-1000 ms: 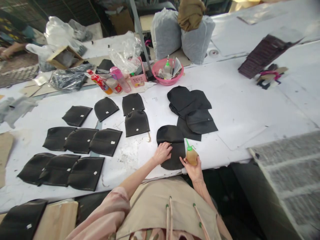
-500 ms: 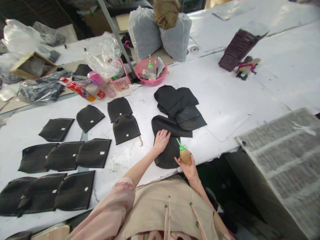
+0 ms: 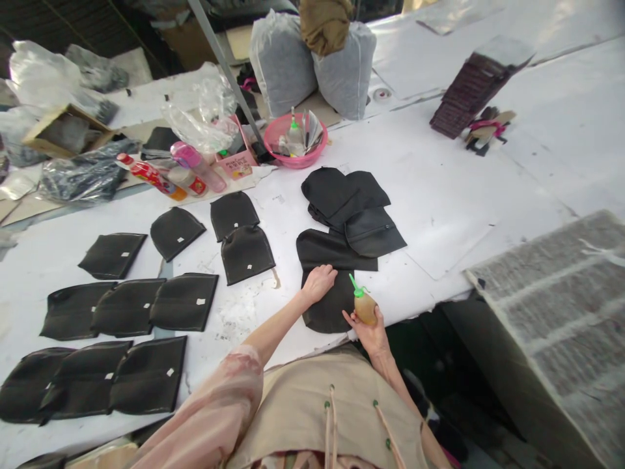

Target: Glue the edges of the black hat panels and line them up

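While the left hand [image 3: 319, 283] rests bent on a piece [image 3: 325, 314], pinch unclear, right hand [image 3: 370, 331] clasping a bottle [image 3: 364, 307], pile [image 3: 336, 193] beyond both.

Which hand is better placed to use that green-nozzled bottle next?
Probably the right hand: it holds the green-nozzled bottle beside the black piece that the left hand lies over.

By the near edge of the white-covered table [image 3: 439, 215], the left hand [image 3: 318, 284] rests on a flat, black, round-ended panel [image 3: 325, 316]; the right hand [image 3: 372, 335] holds a translucent amber squeeze bottle [image 3: 364, 309] with a green nozzle [image 3: 359, 292]. White-tagged black pieces [image 3: 146, 384] line that edge leftward.
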Tool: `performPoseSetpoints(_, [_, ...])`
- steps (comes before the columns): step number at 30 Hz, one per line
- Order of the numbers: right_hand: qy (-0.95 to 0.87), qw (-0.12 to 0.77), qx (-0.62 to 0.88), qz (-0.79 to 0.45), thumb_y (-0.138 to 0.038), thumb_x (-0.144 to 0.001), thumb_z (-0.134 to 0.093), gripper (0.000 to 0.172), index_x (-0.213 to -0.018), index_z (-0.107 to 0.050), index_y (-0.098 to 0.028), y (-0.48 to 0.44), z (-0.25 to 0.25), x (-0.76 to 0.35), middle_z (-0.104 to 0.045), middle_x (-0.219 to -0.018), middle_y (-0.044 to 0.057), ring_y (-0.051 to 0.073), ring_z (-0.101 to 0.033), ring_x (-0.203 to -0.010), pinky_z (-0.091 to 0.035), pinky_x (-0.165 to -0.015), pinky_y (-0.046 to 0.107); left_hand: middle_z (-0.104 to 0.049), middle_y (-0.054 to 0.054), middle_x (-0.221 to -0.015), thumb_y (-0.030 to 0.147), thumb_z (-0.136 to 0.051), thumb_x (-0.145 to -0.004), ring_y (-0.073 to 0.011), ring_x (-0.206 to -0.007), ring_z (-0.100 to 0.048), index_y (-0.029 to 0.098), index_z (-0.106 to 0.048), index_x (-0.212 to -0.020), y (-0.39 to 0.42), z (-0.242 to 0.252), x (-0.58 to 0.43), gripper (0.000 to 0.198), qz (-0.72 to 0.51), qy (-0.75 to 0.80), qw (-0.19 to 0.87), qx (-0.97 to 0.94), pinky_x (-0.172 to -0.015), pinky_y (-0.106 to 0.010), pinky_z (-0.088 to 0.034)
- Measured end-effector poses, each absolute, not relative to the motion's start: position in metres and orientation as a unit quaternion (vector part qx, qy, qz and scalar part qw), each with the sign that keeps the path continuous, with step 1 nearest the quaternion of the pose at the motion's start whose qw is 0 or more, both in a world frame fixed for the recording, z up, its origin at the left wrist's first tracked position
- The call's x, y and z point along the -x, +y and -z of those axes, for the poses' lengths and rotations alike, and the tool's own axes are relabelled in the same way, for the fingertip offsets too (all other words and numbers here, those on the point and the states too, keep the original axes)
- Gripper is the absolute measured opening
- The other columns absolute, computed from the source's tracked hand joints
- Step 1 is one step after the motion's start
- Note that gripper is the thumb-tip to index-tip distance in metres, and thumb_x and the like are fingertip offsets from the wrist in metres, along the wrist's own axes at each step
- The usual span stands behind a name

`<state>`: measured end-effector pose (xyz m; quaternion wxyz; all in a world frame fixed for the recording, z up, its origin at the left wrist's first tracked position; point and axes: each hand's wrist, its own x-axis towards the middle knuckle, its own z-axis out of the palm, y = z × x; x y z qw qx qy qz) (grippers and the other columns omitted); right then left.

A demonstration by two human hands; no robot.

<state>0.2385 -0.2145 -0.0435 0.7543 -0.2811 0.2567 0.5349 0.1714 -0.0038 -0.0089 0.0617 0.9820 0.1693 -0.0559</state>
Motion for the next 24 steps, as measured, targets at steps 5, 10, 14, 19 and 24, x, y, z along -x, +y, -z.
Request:
performPoseSetpoints(5, [0.244,0.751,0.291,-0.541,-0.045,-0.067,-0.077,0.029,-0.078,-0.066,-0.02,-0.216,0.044,-0.239,-0.065,-0.069,0.0,0.015,-0.061,-0.068,-0.046,-0.103,0.053,-0.056,-0.009,-0.118,0.021,-0.049,-0.093,-0.0227,-0.112,-0.05,0.018,-0.058,-0.107,-0.003,0.016,-0.17,0.017,-0.006,0.178,0.045,-0.983,-0.09,-0.036,-0.042])
performPoseSetpoints(10, [0.225,0.746,0.295,-0.554,-0.047,-0.068,-0.076,0.032,-0.081,-0.068,-0.018,-0.216,0.044,-0.242,-0.067,-0.071,0.002,0.016,-0.062,-0.067,-0.044,-0.105,0.055,-0.058,-0.009,-0.104,0.025,-0.053,-0.093,-0.0235,-0.098,-0.052,0.017,-0.056,-0.107,0.006,0.016,-0.187,0.017,0.02,0.233,0.041,-0.971,-0.081,-0.036,-0.041])
performPoseSetpoints(14, [0.219,0.749,0.296,-0.55,-0.046,-0.067,-0.076,0.033,-0.082,-0.069,-0.017,-0.216,0.041,-0.243,-0.067,-0.071,0.002,0.016,-0.061,-0.066,-0.045,-0.103,0.057,-0.057,-0.009,-0.096,0.022,-0.048,-0.095,-0.0237,-0.096,-0.052,0.016,-0.058,-0.095,0.015,0.015,-0.193,0.012,0.037,0.191,0.037,-0.98,-0.079,-0.036,-0.04])
performPoseSetpoints(19, [0.229,0.756,0.29,-0.541,-0.045,-0.067,-0.076,0.031,-0.08,-0.068,-0.018,-0.213,0.035,-0.245,-0.067,-0.072,0.002,0.016,-0.06,-0.068,-0.044,-0.102,0.06,-0.057,-0.009,-0.097,0.022,-0.05,-0.094,-0.0233,-0.095,-0.052,0.014,-0.058,-0.099,0.017,0.019,-0.187,0.012,0.032,0.197,0.037,-0.979,-0.079,-0.035,-0.042])
performPoseSetpoints(24, [0.221,0.746,0.305,-0.549,-0.045,-0.066,-0.076,0.032,-0.079,-0.068,-0.018,-0.208,0.037,-0.248,-0.066,-0.069,0.002,0.016,-0.06,-0.065,-0.045,-0.101,0.06,-0.057,-0.012,-0.095,0.012,-0.042,-0.094,-0.0246,-0.094,-0.054,0.01,-0.059,-0.095,0.01,0.02,-0.193,0.017,0.062,0.186,0.008,-0.981,-0.08,-0.036,-0.044])
